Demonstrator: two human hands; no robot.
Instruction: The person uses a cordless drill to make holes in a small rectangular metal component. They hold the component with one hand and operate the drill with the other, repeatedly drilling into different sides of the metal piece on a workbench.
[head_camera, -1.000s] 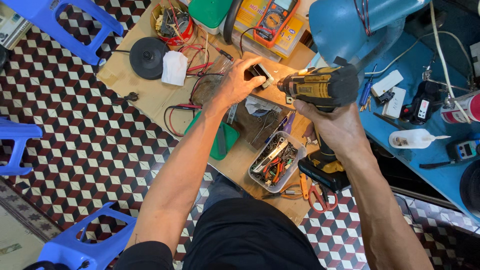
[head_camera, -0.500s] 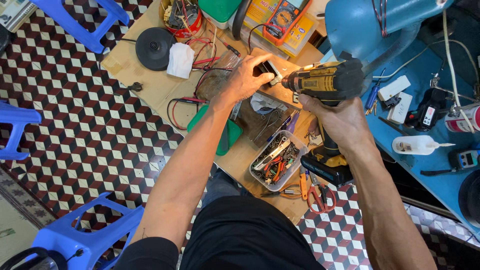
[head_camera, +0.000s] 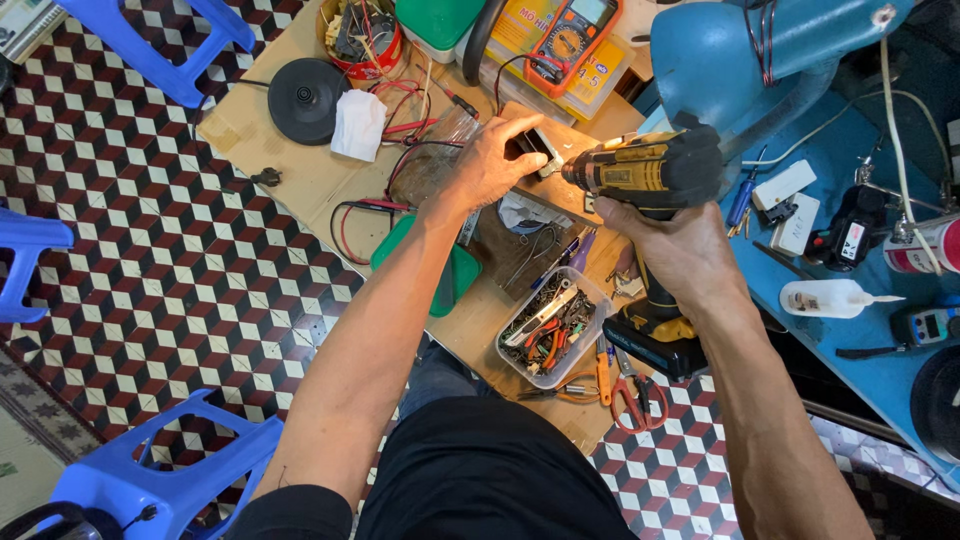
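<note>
My right hand (head_camera: 668, 248) grips the handle of a yellow and black cordless drill (head_camera: 648, 172), whose bit points left at a small dark part (head_camera: 535, 148) on a wooden block (head_camera: 560, 196). My left hand (head_camera: 490, 160) presses down on that part, fingers spread over it. The drill's battery base (head_camera: 655, 340) hangs below my right wrist. Both arms reach out from my black-shirted body over a cardboard sheet (head_camera: 300, 170) on the floor.
A clear tray of tools (head_camera: 552, 328), red-handled scissors (head_camera: 632, 392), a green lid (head_camera: 452, 276), red wires (head_camera: 362, 206), a black disc (head_camera: 305, 98), a multimeter (head_camera: 572, 38) and a red tin (head_camera: 360, 35) lie around. Blue stools (head_camera: 165, 480) stand left; a blue bench (head_camera: 850, 300) stands right.
The view has shifted slightly. My hands stay on the part and the drill, with the drill bit still aimed at the part.
</note>
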